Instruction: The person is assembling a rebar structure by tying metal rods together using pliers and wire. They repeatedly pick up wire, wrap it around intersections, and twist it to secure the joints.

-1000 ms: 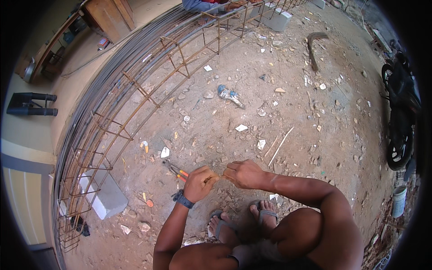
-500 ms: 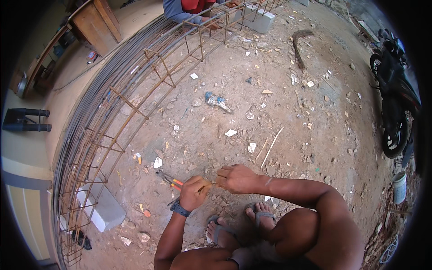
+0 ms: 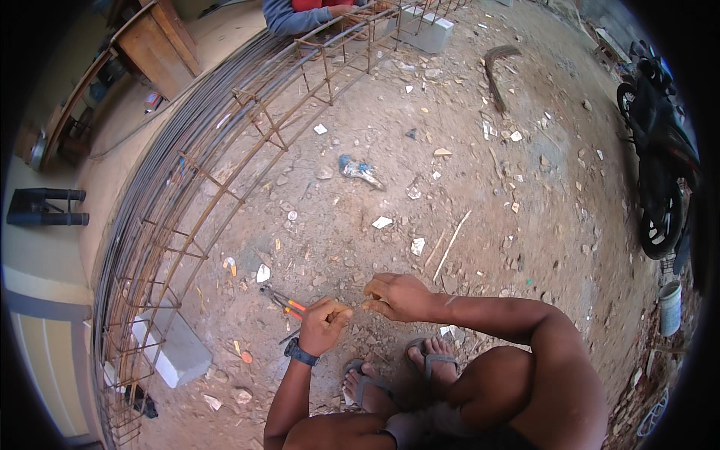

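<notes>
My left hand is closed in a pinch above the dirt, and whatever it grips is too small or hidden to name. My right hand hovers a short way to its right, thumb and fingers curved and slightly apart, with nothing seen between them. Just beyond my left hand, a pair of pliers with orange handles lies on the ground, partly covered by that hand. A long rebar cage of rusty bars and square stirrups curves along the left, apart from both hands.
Pale blocks sit by the cage's near and far ends. Another person's sleeve and hands are at the far end. A bundle of wires and rubble lie on the dirt. A motorcycle and bucket stand right.
My hands were together, with something thin at the fingertips; now they are apart. The right thumb and fingers have spread slightly. The other person's hands have shifted at the cage.
</notes>
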{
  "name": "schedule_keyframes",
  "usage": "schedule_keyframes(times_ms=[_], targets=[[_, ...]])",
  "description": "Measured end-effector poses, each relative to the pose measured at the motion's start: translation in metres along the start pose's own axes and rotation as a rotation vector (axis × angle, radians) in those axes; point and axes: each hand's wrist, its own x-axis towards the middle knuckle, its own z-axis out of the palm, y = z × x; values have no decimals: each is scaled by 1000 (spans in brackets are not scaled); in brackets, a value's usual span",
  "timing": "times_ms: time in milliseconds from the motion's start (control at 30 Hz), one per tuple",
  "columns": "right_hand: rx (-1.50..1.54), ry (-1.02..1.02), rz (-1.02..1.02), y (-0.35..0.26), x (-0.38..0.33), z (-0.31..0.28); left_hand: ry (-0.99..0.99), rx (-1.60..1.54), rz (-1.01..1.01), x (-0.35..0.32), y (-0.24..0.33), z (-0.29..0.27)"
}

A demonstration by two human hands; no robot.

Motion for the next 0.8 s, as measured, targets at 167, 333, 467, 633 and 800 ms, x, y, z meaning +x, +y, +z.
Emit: schedule_keyframes(times_ms=[167, 333, 467, 633, 800], targets=[[-136, -180, -81, 15, -7, 9, -24, 51, 26, 10, 7, 4], [928, -560, 886, 38, -1, 2, 98, 296, 376, 20, 1, 22], [1205, -715, 1089, 61, -8, 1, 22, 338, 402, 22, 11, 28], [1363, -927, 982, 76, -11, 12, -44, 429, 536, 21, 15, 26], [1129, -976, 914, 72, -8, 17, -77, 425, 497, 17, 25, 26]])
